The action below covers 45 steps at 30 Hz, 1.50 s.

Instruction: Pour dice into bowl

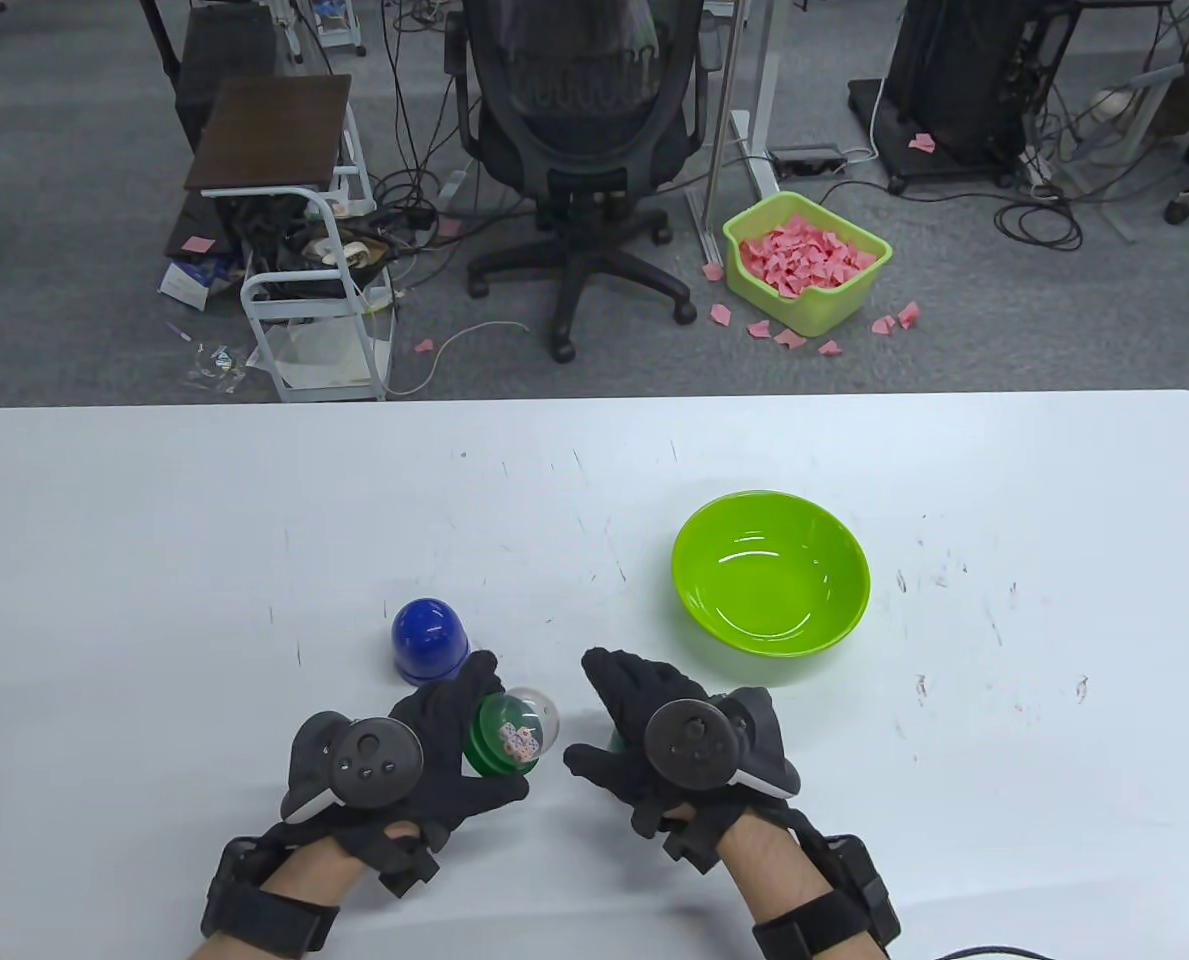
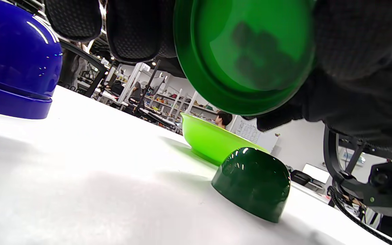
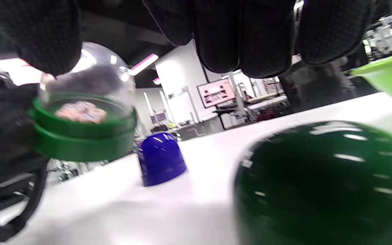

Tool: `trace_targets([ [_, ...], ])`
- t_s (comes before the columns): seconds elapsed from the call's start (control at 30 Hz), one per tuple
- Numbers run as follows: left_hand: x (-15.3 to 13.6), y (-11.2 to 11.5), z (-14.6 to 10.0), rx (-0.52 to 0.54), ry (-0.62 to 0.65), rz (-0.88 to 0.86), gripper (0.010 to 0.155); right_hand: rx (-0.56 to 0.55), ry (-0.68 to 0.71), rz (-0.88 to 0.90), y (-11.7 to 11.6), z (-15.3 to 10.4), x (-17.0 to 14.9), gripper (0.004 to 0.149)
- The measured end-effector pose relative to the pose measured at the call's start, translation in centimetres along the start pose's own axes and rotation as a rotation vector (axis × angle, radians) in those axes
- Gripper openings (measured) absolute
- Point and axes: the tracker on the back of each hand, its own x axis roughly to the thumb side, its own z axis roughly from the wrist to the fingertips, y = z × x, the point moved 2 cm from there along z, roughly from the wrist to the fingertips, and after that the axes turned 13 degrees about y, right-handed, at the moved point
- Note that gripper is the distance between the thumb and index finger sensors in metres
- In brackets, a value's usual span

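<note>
My left hand [image 1: 486, 732] grips a dice cup [image 1: 510, 736] with a green base and a clear dome, held a little above the table and tilted. Several pink-white dice [image 1: 520, 742] lie inside it. The left wrist view shows the base's underside [image 2: 247, 51]. The right wrist view shows the dome and dice [image 3: 80, 112]. My right hand [image 1: 594, 712] is open, its fingers [image 3: 243, 37] hanging just above the dark green cover [image 3: 325, 183], which lies on the table [image 2: 252, 183]. The lime green bowl [image 1: 771, 572] stands empty, further back and to the right of both hands.
A blue domed dice cup [image 1: 431, 640] stands on the white table [image 1: 204, 560] just behind my left hand, and also shows in both wrist views [image 2: 15, 61] [image 3: 160, 158]. Beyond the table's far edge are an office chair [image 1: 579, 130] and a bin of pink scraps [image 1: 806, 262].
</note>
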Motion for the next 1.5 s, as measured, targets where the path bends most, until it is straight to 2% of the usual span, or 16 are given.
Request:
trace_targets([
  [0.3, 1.9, 0.4, 0.4, -0.022, 0.064, 0.038, 0.11, 0.016, 0.086, 0.055, -1.8, 0.8, 2.3, 0.086],
  [0.5, 2.3, 0.5, 0.5, -0.027, 0.071, 0.063, 0.11, -0.005, 0.068, 0.107, -2.0, 0.9, 2.7, 0.085],
  [0.67, 2.7, 0.7, 0.6, -0.049, 0.08, 0.095, 0.112, 0.01, 0.083, 0.082, -2.1, 1.1, 3.2, 0.085],
  [1.0, 2.7, 0.7, 0.9, -0.066, 0.095, 0.044, 0.111, 0.004, 0.094, 0.092, -1.9, 1.2, 3.4, 0.085],
  [1.1, 2.4, 0.6, 0.9, -0.061, 0.094, 0.002, 0.111, 0.004, 0.114, 0.074, -1.5, 1.2, 3.6, 0.084],
  [1.2, 2.3, 0.5, 0.7, -0.04, 0.091, 0.033, 0.11, -0.029, 0.115, 0.052, -0.8, 1.0, 3.4, 0.084],
  [1.4, 1.6, 0.3, 0.4, -0.024, 0.068, 0.049, 0.109, -0.096, 0.059, 0.058, 1.3, 0.3, 2.1, 0.083],
  [1.5, 1.3, 0.2, 0.3, -0.024, 0.058, 0.058, 0.108, -0.101, 0.031, -0.017, 2.5, -0.1, 1.1, 0.083],
])
